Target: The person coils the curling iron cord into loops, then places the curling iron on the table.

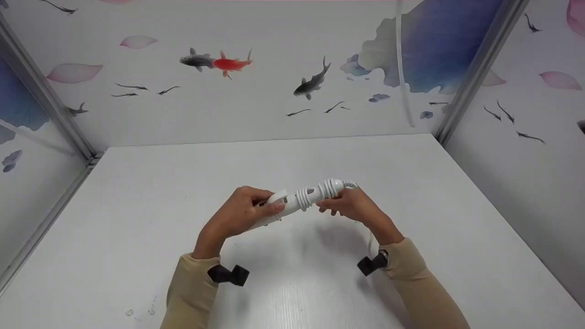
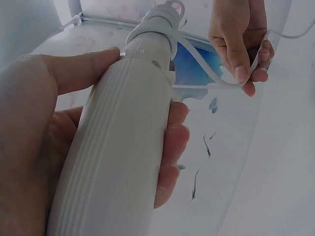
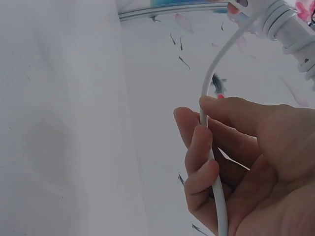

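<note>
A white curling iron (image 1: 290,206), with a lever on its side, is held slantwise above the table by my left hand (image 1: 237,211). In the left wrist view, the thumb lies along one side of its ribbed body (image 2: 115,147) and the fingers curl round the other. White cord (image 1: 303,199) is wound in several loops about its slimmer end. My right hand (image 1: 355,204) is by that end. The right wrist view shows its thumb and fingers pinching the loose cord (image 3: 221,206), which runs up to the loops.
A white tabletop (image 1: 160,192) lies under both hands. Walls (image 1: 256,109) printed with fish and petals rise at the back and sides, with metal posts (image 1: 484,64) at the corners. Black wrist cameras (image 1: 228,275) sit on both sleeves. The cord's tail hangs near the right wrist.
</note>
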`<action>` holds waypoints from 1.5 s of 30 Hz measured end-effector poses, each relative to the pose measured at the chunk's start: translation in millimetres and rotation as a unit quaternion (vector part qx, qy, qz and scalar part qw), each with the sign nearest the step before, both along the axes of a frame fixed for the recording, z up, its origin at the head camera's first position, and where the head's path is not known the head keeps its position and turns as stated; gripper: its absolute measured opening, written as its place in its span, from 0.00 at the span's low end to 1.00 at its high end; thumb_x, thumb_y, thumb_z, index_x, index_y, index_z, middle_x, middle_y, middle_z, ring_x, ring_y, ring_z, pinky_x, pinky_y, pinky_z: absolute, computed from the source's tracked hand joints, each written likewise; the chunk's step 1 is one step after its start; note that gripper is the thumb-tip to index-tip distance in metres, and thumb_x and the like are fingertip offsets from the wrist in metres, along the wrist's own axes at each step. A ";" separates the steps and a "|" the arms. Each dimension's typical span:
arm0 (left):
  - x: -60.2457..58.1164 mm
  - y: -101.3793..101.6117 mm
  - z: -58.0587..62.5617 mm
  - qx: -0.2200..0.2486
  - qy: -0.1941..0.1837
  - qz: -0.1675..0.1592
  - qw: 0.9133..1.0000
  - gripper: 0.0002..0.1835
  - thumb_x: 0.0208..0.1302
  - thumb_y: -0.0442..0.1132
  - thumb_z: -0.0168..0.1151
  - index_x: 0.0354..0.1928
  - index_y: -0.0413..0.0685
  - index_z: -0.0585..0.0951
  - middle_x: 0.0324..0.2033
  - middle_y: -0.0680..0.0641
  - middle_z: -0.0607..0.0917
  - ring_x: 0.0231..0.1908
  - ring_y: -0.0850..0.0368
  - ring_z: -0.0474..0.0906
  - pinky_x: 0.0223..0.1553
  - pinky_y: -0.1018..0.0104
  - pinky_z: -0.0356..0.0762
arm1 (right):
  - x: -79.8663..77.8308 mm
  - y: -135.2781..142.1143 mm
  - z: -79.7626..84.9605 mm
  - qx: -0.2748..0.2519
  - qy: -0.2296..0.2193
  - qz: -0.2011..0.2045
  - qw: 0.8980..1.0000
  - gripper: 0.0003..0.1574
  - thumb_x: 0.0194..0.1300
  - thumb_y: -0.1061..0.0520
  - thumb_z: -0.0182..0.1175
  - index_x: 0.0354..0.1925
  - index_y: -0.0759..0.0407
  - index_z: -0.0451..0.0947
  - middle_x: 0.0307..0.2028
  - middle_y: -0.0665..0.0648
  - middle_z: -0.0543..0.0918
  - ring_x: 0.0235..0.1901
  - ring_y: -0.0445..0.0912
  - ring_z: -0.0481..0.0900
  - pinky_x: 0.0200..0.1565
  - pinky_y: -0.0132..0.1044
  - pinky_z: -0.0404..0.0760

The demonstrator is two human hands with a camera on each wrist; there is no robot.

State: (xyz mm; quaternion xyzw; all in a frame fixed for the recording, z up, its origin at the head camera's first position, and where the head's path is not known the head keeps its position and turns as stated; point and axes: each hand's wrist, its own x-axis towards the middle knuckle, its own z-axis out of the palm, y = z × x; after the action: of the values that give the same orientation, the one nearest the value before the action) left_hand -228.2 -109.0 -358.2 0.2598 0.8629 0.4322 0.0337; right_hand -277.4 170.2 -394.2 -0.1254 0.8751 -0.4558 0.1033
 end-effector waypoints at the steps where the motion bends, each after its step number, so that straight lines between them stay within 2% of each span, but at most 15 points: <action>1: 0.3 0.6 -0.5 -0.004 0.000 -0.006 1.000 0.15 0.69 0.48 0.62 0.44 0.45 0.88 0.36 0.43 0.87 0.32 0.56 0.77 0.37 0.63 0.77 | -0.3 0.4 -0.1 -0.005 0.008 -0.007 1.000 0.09 0.65 0.59 0.66 0.41 0.62 0.86 0.30 0.54 0.88 0.25 0.40 0.77 0.31 0.33 0.75; 4: 1.8 4.4 -1.9 -0.027 0.006 -0.023 0.999 0.16 0.69 0.49 0.62 0.43 0.44 0.88 0.34 0.44 0.87 0.31 0.58 0.76 0.36 0.65 0.76 | -0.9 2.0 0.7 -0.013 0.043 -0.040 0.998 0.09 0.60 0.60 0.71 0.37 0.65 0.88 0.29 0.56 0.90 0.24 0.38 0.79 0.28 0.30 0.75; 6: 2.8 7.8 -2.4 -0.039 0.007 -0.032 0.999 0.16 0.69 0.50 0.62 0.42 0.44 0.88 0.33 0.45 0.87 0.30 0.59 0.75 0.35 0.65 0.76 | -0.9 4.3 2.5 -0.007 0.059 -0.060 0.996 0.11 0.57 0.56 0.74 0.35 0.64 0.89 0.29 0.56 0.90 0.24 0.38 0.80 0.28 0.30 0.76; 9: 4.6 12.1 -2.6 -0.052 -0.008 -0.033 0.998 0.16 0.67 0.50 0.63 0.43 0.46 0.89 0.33 0.48 0.88 0.31 0.59 0.76 0.36 0.64 0.76 | -1.3 8.2 6.4 -0.001 0.060 -0.081 0.995 0.16 0.54 0.48 0.76 0.32 0.60 0.89 0.29 0.55 0.89 0.27 0.41 0.81 0.31 0.32 0.78; 13: 6.9 15.5 -3.9 -0.068 -0.033 -0.035 0.997 0.14 0.65 0.49 0.66 0.44 0.49 0.90 0.34 0.51 0.89 0.32 0.59 0.77 0.37 0.63 0.76 | 0.8 10.6 11.8 0.010 0.059 -0.072 0.996 0.13 0.54 0.48 0.76 0.31 0.55 0.88 0.27 0.53 0.87 0.30 0.47 0.80 0.34 0.36 0.78; 19: 8.9 23.1 -8.2 -0.110 -0.042 -0.047 0.992 0.14 0.63 0.48 0.67 0.45 0.50 0.90 0.31 0.53 0.89 0.28 0.61 0.74 0.31 0.66 0.72 | 9.4 4.7 18.5 0.010 0.080 -0.051 0.996 0.11 0.55 0.48 0.75 0.31 0.53 0.88 0.28 0.52 0.87 0.33 0.47 0.81 0.37 0.38 0.79; 23: 7.6 25.4 -11.1 -0.128 -0.049 -0.042 0.990 0.14 0.63 0.48 0.66 0.45 0.50 0.90 0.30 0.54 0.88 0.25 0.62 0.72 0.29 0.67 0.70 | 18.0 0.1 26.4 0.001 0.107 -0.048 0.993 0.10 0.56 0.49 0.75 0.31 0.53 0.89 0.28 0.52 0.87 0.32 0.47 0.81 0.39 0.39 0.80; 29: 6.2 26.3 -11.0 -0.127 -0.068 -0.017 0.989 0.15 0.64 0.50 0.66 0.43 0.50 0.90 0.27 0.54 0.85 0.24 0.61 0.68 0.27 0.67 0.65 | 32.1 -6.1 37.1 -0.009 0.165 -0.035 0.986 0.08 0.55 0.51 0.76 0.31 0.53 0.89 0.27 0.52 0.88 0.28 0.44 0.82 0.35 0.36 0.81; 34: 4.0 25.2 -12.3 -0.129 -0.058 0.004 0.990 0.16 0.65 0.52 0.64 0.46 0.49 0.89 0.31 0.53 0.86 0.28 0.59 0.73 0.31 0.65 0.70 | 40.4 -10.3 42.2 -0.014 0.206 -0.018 0.978 0.07 0.55 0.53 0.76 0.30 0.54 0.89 0.26 0.51 0.87 0.25 0.44 0.78 0.29 0.32 0.77; 39: 3.1 21.1 -10.5 -0.113 -0.045 0.036 0.992 0.18 0.67 0.51 0.63 0.49 0.47 0.88 0.37 0.49 0.88 0.31 0.58 0.77 0.34 0.64 0.74 | 44.8 -12.3 45.2 -0.025 0.215 -0.014 0.976 0.06 0.56 0.55 0.75 0.32 0.55 0.90 0.27 0.52 0.87 0.25 0.44 0.77 0.28 0.31 0.78; 45: 5.8 22.5 -7.2 -0.100 -0.062 0.090 0.989 0.20 0.66 0.53 0.64 0.52 0.49 0.87 0.42 0.48 0.89 0.35 0.56 0.79 0.37 0.63 0.76 | 48.8 -17.2 44.4 -0.039 0.238 0.007 0.971 0.05 0.56 0.56 0.75 0.32 0.55 0.90 0.27 0.50 0.87 0.24 0.44 0.77 0.28 0.30 0.78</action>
State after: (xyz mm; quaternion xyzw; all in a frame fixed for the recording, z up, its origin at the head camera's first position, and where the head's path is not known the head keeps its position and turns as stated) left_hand -222.5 -86.5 -365.4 0.1492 0.9180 0.3600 0.0739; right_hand -228.6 153.0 -349.8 -0.2402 0.8553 -0.4459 -0.1093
